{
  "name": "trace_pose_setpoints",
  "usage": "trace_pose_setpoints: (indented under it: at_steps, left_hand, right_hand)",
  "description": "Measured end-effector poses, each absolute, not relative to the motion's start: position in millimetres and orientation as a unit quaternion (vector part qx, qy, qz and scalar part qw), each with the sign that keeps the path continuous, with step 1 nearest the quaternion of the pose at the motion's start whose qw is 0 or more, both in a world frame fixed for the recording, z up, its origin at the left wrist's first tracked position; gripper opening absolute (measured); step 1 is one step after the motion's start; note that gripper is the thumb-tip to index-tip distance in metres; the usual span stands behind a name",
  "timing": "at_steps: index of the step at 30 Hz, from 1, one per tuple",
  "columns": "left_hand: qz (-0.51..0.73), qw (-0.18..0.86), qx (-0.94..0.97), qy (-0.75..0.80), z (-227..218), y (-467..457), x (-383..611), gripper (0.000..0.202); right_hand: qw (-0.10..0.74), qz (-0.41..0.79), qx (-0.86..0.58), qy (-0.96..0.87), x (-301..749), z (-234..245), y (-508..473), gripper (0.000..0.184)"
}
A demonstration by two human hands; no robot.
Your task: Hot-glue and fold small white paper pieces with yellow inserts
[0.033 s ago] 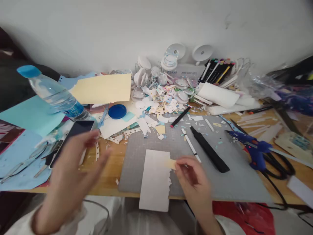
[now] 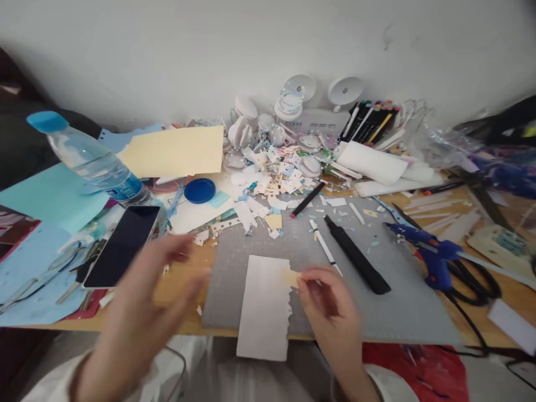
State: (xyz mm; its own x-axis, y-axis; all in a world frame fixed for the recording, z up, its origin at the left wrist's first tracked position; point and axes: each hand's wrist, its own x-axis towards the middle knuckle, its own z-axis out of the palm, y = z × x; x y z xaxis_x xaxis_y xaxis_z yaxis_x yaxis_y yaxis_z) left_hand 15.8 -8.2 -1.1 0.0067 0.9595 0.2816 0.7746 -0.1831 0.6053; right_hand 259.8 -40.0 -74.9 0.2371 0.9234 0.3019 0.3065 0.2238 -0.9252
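Between thumb and fingertips, my right hand [image 2: 330,310] pinches a small pale yellow piece of paper [image 2: 288,277]. That piece overlaps the upper right edge of a white sheet of paper [image 2: 263,312], whose right side is torn and jagged. The sheet lies on the grey cutting mat [image 2: 228,279] and sticks out past the table's front edge. My left hand [image 2: 146,301], blurred by motion, hovers left of the mat with thumb and fingers apart and nothing between them. Behind it lies a black smartphone [image 2: 123,245].
A water bottle [image 2: 90,159] leans at the left. Paper scraps [image 2: 285,173] pile up at the back. A black cutter-like tool [image 2: 358,257], a white pen [image 2: 325,245] and a dark marker [image 2: 309,199] lie on the mat. At the right is a blue glue gun [image 2: 431,251] with its cable.
My left hand has moved right, towards the mat, uncovering more of the smartphone. My right hand still pinches the yellow piece at the sheet's edge. The whole view has shifted slightly.
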Motion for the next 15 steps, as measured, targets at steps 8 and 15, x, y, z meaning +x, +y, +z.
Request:
trace_pose_setpoints:
  at_steps: [8, 15]
  left_hand:
    - [0.391, 0.606, 0.568, 0.397, -33.0, -31.3, 98.1, 0.044]
    - [0.419, 0.71, 0.455, 0.335, -37.8, -13.2, 93.1, 0.028]
  right_hand:
    - [0.516, 0.159, -0.467, -0.7, 250.6, -53.2, -52.0, 0.041]
    - [0.523, 0.273, -0.448, -0.672, 257.4, -51.7, -56.6, 0.04]
